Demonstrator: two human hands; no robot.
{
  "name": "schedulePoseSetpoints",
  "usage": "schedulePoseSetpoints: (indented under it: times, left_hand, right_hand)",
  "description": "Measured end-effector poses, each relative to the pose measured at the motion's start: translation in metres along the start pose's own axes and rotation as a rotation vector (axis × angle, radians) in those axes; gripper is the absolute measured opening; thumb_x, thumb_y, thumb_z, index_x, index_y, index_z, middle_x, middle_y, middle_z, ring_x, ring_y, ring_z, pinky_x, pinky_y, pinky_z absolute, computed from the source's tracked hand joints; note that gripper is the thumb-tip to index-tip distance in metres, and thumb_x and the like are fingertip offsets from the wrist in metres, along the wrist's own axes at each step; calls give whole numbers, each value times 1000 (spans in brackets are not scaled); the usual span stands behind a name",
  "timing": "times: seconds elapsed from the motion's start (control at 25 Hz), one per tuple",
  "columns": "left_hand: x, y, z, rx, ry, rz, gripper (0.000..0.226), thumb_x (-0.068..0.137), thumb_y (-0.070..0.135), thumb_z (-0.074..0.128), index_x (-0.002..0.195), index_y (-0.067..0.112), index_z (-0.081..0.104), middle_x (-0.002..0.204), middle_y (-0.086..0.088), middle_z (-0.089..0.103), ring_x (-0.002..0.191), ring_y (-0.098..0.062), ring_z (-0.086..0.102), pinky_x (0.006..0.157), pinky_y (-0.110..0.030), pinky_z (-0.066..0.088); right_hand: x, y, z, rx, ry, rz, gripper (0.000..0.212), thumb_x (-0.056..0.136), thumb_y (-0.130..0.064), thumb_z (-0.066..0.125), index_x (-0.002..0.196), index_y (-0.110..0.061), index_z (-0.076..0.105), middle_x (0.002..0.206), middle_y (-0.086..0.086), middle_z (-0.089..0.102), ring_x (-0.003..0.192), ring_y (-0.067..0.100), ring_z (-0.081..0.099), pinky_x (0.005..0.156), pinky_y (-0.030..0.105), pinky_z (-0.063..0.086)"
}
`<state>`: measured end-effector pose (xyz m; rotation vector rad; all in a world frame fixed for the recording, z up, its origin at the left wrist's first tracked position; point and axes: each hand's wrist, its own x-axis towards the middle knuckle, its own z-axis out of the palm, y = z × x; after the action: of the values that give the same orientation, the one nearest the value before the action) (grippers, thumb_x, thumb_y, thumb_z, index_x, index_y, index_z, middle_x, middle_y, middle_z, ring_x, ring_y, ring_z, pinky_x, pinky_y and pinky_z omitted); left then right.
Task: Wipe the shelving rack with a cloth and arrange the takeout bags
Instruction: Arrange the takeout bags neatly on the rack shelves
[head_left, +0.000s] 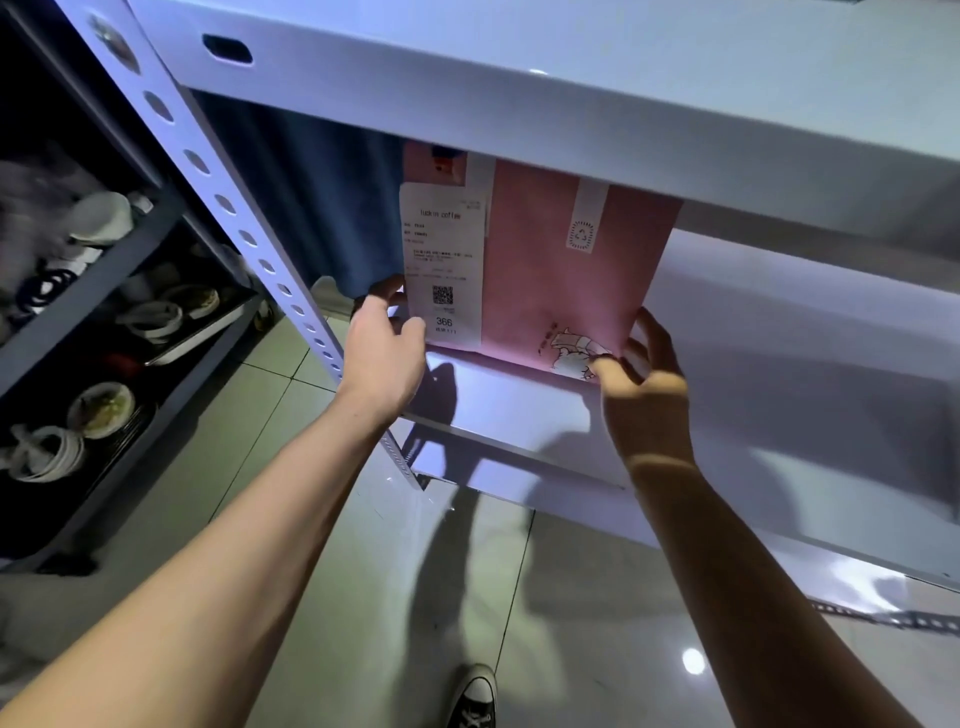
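Pink takeout bag (550, 270), frame centre: light, creasable paper. Pinched at lower corners by left hand (382, 353) and right hand (641, 379); best supported from base.

1 head-worn view looks forward and down, close to the white shelf (519, 410) and tiled floor (363, 597).

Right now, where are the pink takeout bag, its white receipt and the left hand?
pink takeout bag (561, 270): head view, bare front panel.
white receipt (444, 249): head view, printed middle.
left hand (382, 353): head view, back of hand.
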<state>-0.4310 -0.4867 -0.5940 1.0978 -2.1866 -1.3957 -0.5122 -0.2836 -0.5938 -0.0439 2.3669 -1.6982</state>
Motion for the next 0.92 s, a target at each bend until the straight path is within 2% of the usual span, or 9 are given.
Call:
schedulePoseSetpoints:
  times: [0.16, 0.24, 0.36, 0.44, 0.52, 0.56, 0.64, 0.76, 0.92]
  left_hand:
    - [-1, -5, -1, -6, 6, 17, 51, 89, 6, 41, 136, 23, 51, 131, 11, 60, 92, 8, 58, 76, -3, 37]
    - [-5, -7, -1, -7, 43, 33, 48, 89, 6, 42, 135, 20, 51, 130, 11, 59, 83, 15, 58, 74, 0, 40]
    - [-19, -11, 6, 6, 67, 46, 43, 89, 8, 43, 130, 19, 52, 129, 4, 59, 104, -6, 59, 98, -25, 47]
    - [-39, -15, 15, -24, 50, 73, 46, 90, 9, 43, 132, 22, 52, 130, 3, 58, 114, -10, 56, 94, -17, 44]
    - [-67, -22, 28, -52, 23, 116, 42, 89, 9, 43, 127, 23, 55, 128, 4, 58, 109, 1, 57, 82, -6, 43]
    - [-80, -27, 35, -64, 7, 127, 39, 89, 6, 43, 123, 23, 57, 126, 3, 59, 102, 7, 58, 76, -4, 43]
    - [-106, -38, 52, -66, -18, 132, 38, 89, 3, 42, 117, 20, 60, 120, 3, 61, 92, 15, 59, 70, -6, 44]
    - [-141, -59, 76, -44, -17, 98, 39, 84, 5, 43, 113, 22, 63, 112, 8, 65, 87, 3, 60, 74, -14, 47]
    - [-180, -94, 113, -7, -89, 97, 38, 85, 7, 43, 112, 24, 63, 113, 10, 65, 98, -3, 60, 72, -8, 43]
  right_hand:
    - [1, 7, 3, 9, 12, 3, 60, 92, -2, 63, 147, -23, 48, 138, 1, 62, 119, 13, 58, 84, -2, 43]
    - [1, 11, 1, 12, 19, 3, 60, 92, -2, 63, 146, -23, 48, 137, 2, 62, 115, 12, 57, 76, -6, 41]
    - [-2, 17, -11, 4, 32, 19, 61, 92, -4, 63, 147, -23, 47, 140, 5, 60, 116, 13, 57, 82, 7, 43]
    - [-11, 26, -23, -32, 46, -3, 58, 91, -3, 63, 146, -18, 50, 132, 11, 64, 114, 17, 61, 89, 19, 45]
    - [-27, 44, -34, -70, 22, -82, 51, 92, -3, 65, 141, -10, 52, 118, 19, 67, 107, 22, 64, 93, 27, 49]
    - [-37, 54, -40, -58, 8, -92, 47, 93, -4, 65, 138, -11, 55, 115, 18, 67, 107, 22, 65, 94, 26, 50]
    - [-53, 74, -54, -35, -21, -66, 39, 94, -6, 63, 131, -17, 60, 116, 9, 69, 108, 13, 67, 89, 16, 50]
    - [-78, 110, -70, -105, -97, -80, 32, 95, -11, 61, 124, -23, 62, 110, -9, 70, 99, -5, 66, 80, 5, 47]
    - [-96, 176, -81, -106, -109, 4, 26, 96, -6, 62, 119, -17, 66, 109, -9, 72, 97, -2, 67, 78, 6, 48]
